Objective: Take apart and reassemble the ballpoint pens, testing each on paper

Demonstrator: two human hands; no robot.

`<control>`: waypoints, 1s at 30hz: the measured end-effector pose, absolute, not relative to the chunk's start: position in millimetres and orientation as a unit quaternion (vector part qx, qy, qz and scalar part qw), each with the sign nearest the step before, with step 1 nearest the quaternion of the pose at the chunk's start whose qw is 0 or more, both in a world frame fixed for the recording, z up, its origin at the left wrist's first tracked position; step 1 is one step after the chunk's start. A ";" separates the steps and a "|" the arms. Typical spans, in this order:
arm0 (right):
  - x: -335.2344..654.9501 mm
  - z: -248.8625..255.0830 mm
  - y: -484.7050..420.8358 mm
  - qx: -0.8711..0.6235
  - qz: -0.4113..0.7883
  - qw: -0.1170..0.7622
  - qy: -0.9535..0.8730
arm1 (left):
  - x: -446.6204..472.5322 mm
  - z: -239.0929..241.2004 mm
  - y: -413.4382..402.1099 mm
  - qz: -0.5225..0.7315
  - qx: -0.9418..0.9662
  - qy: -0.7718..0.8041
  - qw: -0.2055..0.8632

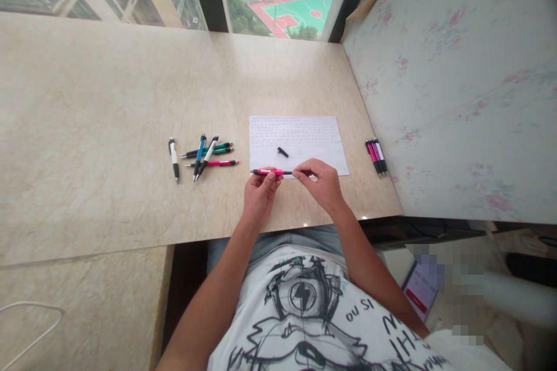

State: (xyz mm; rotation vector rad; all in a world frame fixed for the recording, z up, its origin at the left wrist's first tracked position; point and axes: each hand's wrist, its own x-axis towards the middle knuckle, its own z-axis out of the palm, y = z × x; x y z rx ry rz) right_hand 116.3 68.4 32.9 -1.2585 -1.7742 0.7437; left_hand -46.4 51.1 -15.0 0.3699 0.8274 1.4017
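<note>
My left hand [260, 192] is closed around the pink barrel of a ballpoint pen [278, 172], held level over the sheet's front edge. From the barrel's right end a thin dark rod, which looks like the refill, runs to my right hand [322, 184]. The right thumb and fingertips pinch it, partly hiding it. Just beyond the pen, a small black tapered piece [282, 152], resembling a pen's grip section, lies on the written paper [300, 127].
To the left lie a white pen [174, 160] and a loose crossed pile of pens [209, 153] in blue, white, green and pink. Beside the right wall, several pens [376, 157] lie side by side. A window borders the counter [108, 98] at the back.
</note>
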 end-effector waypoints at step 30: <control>113.0 35.3 66.3 -0.538 0.344 0.325 -0.697 | -47.0 -15.0 50.4 0.612 0.175 0.361 0.681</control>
